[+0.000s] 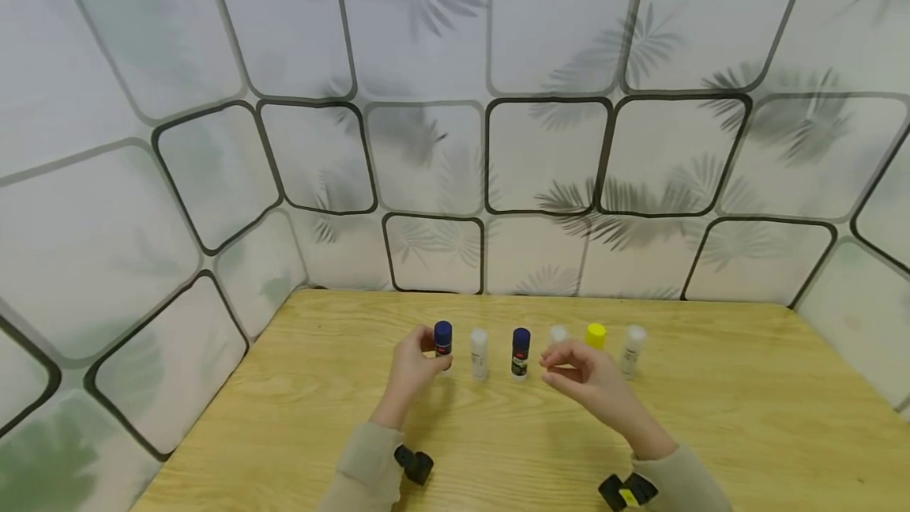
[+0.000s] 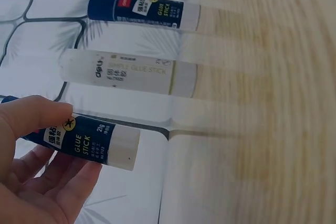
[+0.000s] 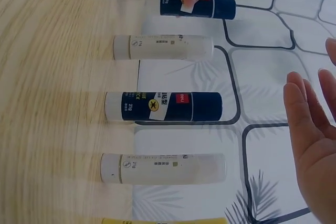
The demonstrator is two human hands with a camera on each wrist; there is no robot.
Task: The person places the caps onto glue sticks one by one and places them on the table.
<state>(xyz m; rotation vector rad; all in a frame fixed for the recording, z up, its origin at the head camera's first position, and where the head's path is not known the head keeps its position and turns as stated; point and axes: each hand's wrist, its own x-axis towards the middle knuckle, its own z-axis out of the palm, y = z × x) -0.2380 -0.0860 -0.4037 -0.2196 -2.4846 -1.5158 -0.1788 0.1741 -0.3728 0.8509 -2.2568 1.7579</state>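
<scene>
My left hand (image 1: 411, 363) grips a dark blue glue stick (image 2: 92, 139) with a white base, thumb on one side and fingers on the other. It is held upright at the left end of a row, its base seeming slightly above the table. Beside it stands a white glue stick (image 1: 479, 355), then another blue glue stick (image 3: 163, 106). My right hand (image 1: 596, 384) hovers with loosely bent fingers and nothing in them, partly hiding a second white glue stick (image 3: 163, 168) and a yellow-capped stick (image 1: 596, 334). One more white glue stick (image 1: 633, 348) stands at the row's right end.
The row stands on a wood-grain table (image 1: 284, 417). Behind and at the sides rises a pale wall covering (image 1: 426, 156) with dark outlined shapes and leaf prints. Small black cameras (image 1: 415, 464) sit on both wrists.
</scene>
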